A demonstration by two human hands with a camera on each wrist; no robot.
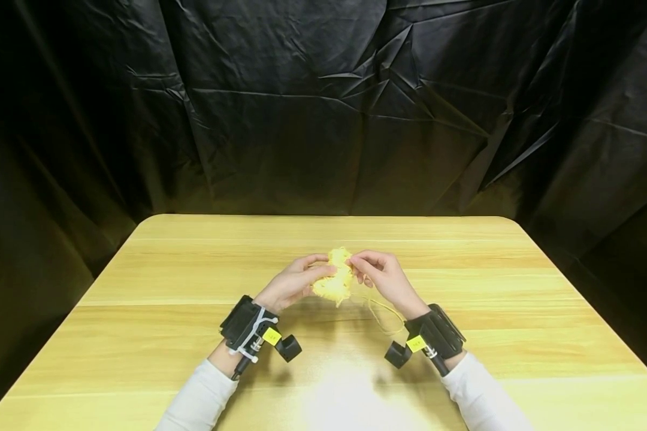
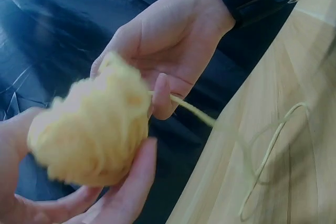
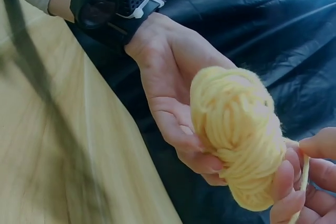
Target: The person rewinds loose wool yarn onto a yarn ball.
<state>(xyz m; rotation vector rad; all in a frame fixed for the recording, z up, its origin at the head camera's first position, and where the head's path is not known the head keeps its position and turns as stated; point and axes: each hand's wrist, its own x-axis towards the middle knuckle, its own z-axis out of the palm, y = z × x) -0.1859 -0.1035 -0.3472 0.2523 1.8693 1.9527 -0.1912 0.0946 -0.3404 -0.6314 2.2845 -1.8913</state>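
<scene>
A yellow ball of yarn (image 1: 335, 286) is held above the table, its strands wound in a longish bundle. My left hand (image 1: 293, 280) grips it from the left, with the thumb on the near side; in the right wrist view the fingers (image 3: 197, 153) curl round the ball (image 3: 239, 124). At the ball's right side my right hand (image 1: 385, 278) pinches a strand of yarn (image 3: 305, 174) between thumb and fingers. From that hand the loose yarn end (image 1: 380, 323) hangs down in a loop, also seen in the left wrist view.
Below both hands lies a light wooden table (image 1: 194, 263), with a bright glare near its front. A black sheet (image 1: 280, 137) hangs behind the table. Each wrist wears a black strap with a small camera (image 1: 288, 347).
</scene>
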